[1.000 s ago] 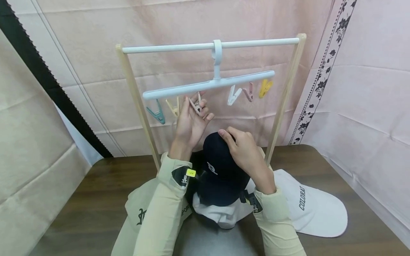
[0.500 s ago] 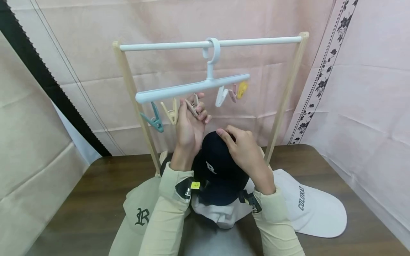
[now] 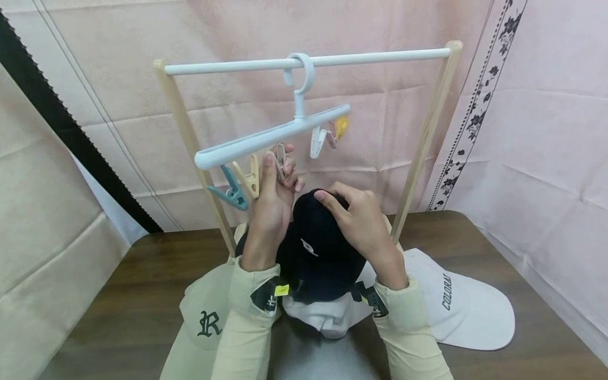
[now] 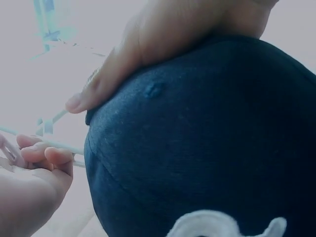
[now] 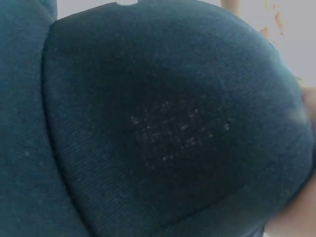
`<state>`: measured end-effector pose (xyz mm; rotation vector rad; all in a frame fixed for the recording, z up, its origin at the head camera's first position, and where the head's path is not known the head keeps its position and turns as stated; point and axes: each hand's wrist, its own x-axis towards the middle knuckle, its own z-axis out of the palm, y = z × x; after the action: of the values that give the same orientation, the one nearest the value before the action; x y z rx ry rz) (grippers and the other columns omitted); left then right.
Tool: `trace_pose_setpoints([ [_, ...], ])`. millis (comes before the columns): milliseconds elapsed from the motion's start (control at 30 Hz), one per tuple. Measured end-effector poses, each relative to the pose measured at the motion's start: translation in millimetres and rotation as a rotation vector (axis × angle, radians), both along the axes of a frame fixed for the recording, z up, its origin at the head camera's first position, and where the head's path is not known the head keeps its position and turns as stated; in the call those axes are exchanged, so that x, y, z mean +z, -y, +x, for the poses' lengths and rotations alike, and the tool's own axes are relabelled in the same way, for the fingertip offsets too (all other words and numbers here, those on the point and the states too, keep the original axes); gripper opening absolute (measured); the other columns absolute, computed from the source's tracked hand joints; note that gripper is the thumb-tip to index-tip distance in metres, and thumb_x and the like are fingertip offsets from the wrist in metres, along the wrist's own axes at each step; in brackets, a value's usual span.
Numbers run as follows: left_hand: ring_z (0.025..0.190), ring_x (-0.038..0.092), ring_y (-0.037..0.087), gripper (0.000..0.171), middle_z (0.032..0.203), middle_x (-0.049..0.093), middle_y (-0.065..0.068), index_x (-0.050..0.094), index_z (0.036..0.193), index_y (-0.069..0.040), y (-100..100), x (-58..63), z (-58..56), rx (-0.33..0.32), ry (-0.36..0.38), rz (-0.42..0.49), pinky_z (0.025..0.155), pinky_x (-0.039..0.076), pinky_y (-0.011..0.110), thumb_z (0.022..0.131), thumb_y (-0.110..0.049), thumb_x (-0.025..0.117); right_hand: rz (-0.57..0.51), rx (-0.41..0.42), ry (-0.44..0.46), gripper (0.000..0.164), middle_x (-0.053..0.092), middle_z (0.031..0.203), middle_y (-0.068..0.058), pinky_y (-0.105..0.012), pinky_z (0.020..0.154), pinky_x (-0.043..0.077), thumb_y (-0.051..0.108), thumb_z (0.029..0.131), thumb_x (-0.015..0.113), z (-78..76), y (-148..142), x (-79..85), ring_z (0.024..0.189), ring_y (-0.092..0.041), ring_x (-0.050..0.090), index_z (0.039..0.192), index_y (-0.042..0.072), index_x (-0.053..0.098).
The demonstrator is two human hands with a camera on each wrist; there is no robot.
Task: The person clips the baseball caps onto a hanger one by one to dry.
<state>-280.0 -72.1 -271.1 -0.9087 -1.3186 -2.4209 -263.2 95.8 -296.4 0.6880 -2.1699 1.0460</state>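
Observation:
My left hand [image 3: 269, 216] holds a pale pinkish clothes peg [image 3: 279, 161] that hangs under a light blue hanger [image 3: 266, 138]. In my right hand [image 3: 363, 224] is a dark navy baseball cap [image 3: 328, 258], gripped at its upper edge, thumb on the near side. The cap stands upright just below and right of the left hand, its crown filling most of both wrist views. A teal peg [image 3: 234, 194] and a cream peg [image 3: 253, 179] dangle left of the left hand. On the hanger's right half are a white peg [image 3: 317, 142], a pink peg [image 3: 331, 136] and a yellow peg [image 3: 342, 125].
The hanger hooks over the light blue rod [image 3: 380, 57] of a stand with wooden posts [image 3: 425, 140]. On the brown table [image 3: 109, 295] lie a pale green cap [image 3: 204, 301] at left and white caps at right [image 3: 467, 311] and below the navy cap. Pink cloth [image 3: 237, 31] hangs behind.
The hanger has turned and slid left along the rod, its left end coming nearer. My left hand has shifted slightly left and down with the peg. The right hand keeps holding the cap.

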Motion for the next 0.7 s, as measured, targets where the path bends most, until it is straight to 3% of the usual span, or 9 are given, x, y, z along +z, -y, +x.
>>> trace_pose_setpoints([
  [200, 0.08, 0.042, 0.013, 0.04, 0.092, 0.047, -0.002, 0.052, 0.131, -0.006, 2.2, -2.5, 0.3, 0.078, -0.052, -0.055, 0.074, 0.04, 0.025, 0.116, -0.037, 0.031, -0.057, 0.009, -0.009, 0.02, 0.055, 0.069, 0.002, -0.028, 0.067, 0.041, 0.027, 0.102, 0.071, 2.5, 2.6, 0.3, 0.068, -0.015, 0.05, 0.09, 0.012, 0.072],
  [367, 0.089, 0.052, 0.02, 0.07, 0.105, 0.064, 0.003, 0.053, 0.135, -0.001, 1.3, -2.8, -1.0, 0.184, -0.111, -0.173, 0.082, 0.045, 0.028, 0.104, -0.064, 0.049, -0.074, 0.042, -0.004, 0.019, 0.064, 0.076, 0.001, -0.028, 0.072, 0.044, 0.028, 0.101, 0.071, 2.5, 2.9, 1.2, 0.073, -0.015, 0.055, 0.092, 0.011, 0.074],
  [500, 0.1, 0.06, 0.027, 0.085, 0.122, 0.072, 0.013, 0.054, 0.138, 0.001, 2.8, -1.7, -1.3, 0.263, -0.126, -0.25, 0.086, 0.048, 0.03, 0.097, -0.074, 0.05, -0.08, 0.079, 0.008, 0.018, 0.071, 0.085, 0.0, -0.03, 0.079, 0.049, 0.027, 0.102, 0.071, 2.0, 3.4, 3.3, 0.082, -0.015, 0.06, 0.097, 0.011, 0.076],
  [700, 0.108, 0.068, 0.025, 0.08, 0.137, 0.069, 0.018, 0.055, 0.142, 0.0, 1.4, -1.7, -4.5, 0.246, -0.14, -0.261, 0.093, 0.047, 0.035, 0.1, -0.068, 0.053, -0.072, 0.112, 0.0, 0.015, 0.071, 0.093, -0.001, -0.028, 0.087, 0.049, 0.021, 0.103, 0.069, 1.9, 0.6, 4.6, 0.089, -0.015, 0.062, 0.101, 0.008, 0.076],
])
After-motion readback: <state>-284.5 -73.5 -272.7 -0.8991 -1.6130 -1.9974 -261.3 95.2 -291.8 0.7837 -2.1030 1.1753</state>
